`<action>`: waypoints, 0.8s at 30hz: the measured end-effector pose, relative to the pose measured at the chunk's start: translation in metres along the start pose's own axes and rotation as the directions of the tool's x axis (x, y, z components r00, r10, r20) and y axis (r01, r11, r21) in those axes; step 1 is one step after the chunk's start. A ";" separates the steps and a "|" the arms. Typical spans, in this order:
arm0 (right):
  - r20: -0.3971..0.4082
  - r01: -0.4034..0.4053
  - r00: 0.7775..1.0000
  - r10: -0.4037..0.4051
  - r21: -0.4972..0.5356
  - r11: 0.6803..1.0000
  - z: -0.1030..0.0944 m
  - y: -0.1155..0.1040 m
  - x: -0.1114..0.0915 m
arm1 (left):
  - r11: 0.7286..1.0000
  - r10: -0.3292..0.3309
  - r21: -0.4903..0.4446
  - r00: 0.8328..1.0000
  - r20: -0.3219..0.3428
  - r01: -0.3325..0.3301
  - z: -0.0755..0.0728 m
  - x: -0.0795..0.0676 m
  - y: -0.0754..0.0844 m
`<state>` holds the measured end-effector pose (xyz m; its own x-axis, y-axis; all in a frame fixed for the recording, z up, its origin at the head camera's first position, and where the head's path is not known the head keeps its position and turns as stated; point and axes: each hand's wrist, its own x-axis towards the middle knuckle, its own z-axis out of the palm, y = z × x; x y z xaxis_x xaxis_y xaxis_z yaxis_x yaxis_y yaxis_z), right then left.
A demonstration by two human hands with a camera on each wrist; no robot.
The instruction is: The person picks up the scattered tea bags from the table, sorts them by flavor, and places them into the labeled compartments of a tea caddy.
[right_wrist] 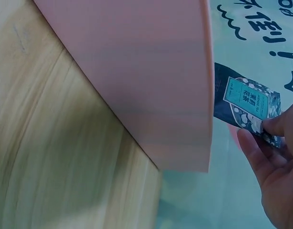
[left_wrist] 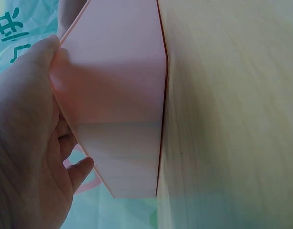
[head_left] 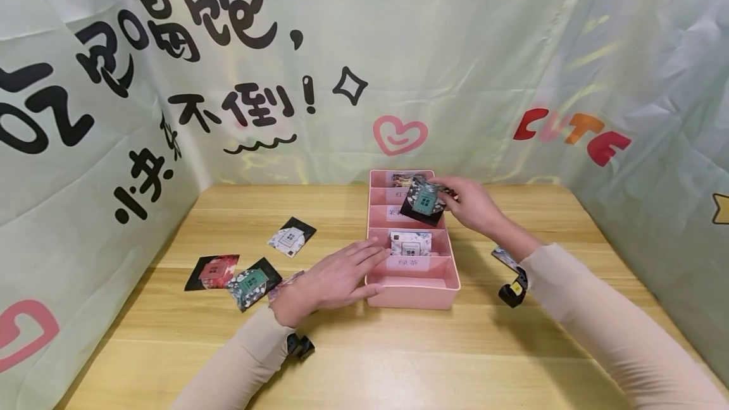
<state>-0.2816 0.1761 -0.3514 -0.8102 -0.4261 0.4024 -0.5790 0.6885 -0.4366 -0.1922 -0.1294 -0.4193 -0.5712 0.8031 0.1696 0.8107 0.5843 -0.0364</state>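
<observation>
My right hand (head_left: 469, 204) pinches the edge of a black tea sachet (head_left: 424, 201) with a teal label. It hangs over the middle compartments of a pink divided box (head_left: 412, 297); in the right wrist view the sachet (right_wrist: 246, 98) shows just past the box's side wall (right_wrist: 160, 71). Against the box's left rim rests my left hand (head_left: 336, 277), its fingers extended. A white floral sachet (head_left: 411, 244) stands in the compartment second from the front, and another sachet (head_left: 407, 179) is in the rearmost one. White labels with handwriting mark the dividers.
Left of the box lie a white-and-black sachet (head_left: 292, 237), a red one (head_left: 213, 271), a teal-labelled one (head_left: 254, 283) and a pinkish one (head_left: 285, 285) partly under the left wrist. Another sachet (head_left: 504, 258) is half hidden by the right forearm. Printed cloth surrounds the wooden table (head_left: 364, 359).
</observation>
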 end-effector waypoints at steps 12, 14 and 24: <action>0.050 0.031 0.998 -0.030 -0.025 0.999 0.017 -0.002 0.003 | 1.000 0.000 0.005 1.000 -0.001 0.000 0.000 -0.001 0.000; 0.050 0.044 0.998 -0.043 -0.033 0.998 0.019 -0.003 0.003 | 1.000 -0.003 0.002 1.000 0.003 0.003 0.000 -0.001 0.001; 0.119 0.070 0.991 -0.058 -0.100 0.993 0.029 -0.004 0.004 | 1.000 0.008 0.008 1.000 -0.005 -0.008 0.000 0.000 0.001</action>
<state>-0.2857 0.1544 -0.3718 -0.7805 -0.5318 0.3285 -0.6221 0.7122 -0.3252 -0.1916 -0.1292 -0.4189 -0.5637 0.8073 0.1744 0.8144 0.5785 -0.0459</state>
